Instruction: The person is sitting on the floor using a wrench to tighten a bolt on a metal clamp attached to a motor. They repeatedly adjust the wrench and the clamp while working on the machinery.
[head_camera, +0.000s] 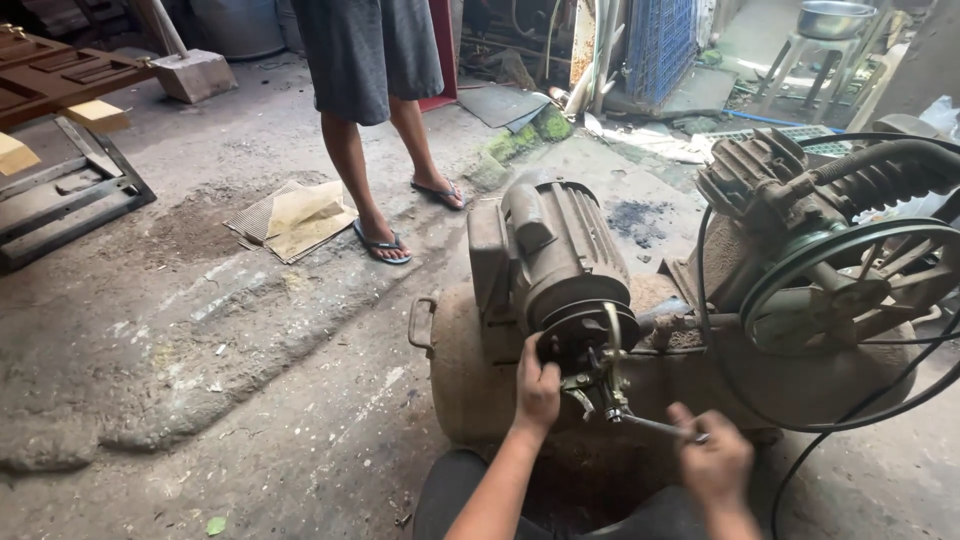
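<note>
A grey electric motor (548, 250) sits on a rusty air-compressor tank (470, 370). A metal puller (598, 380) is clamped on the motor's black pulley (575, 338). My left hand (537, 390) grips the pulley and puller from the left. My right hand (712, 462) holds a wrench (648, 426) whose head sits on the puller's screw. A large green flywheel (840, 290) with a loose black belt (800, 425) stands to the right, beside the finned pump head (770, 185).
A person in a dark skirt and flip-flops (382, 243) stands on the concrete floor behind the motor, next to cardboard sheets (292, 218). Wooden door panels on a metal frame (60, 190) are at the left. A stool with a metal basin (830, 20) stands at the back right.
</note>
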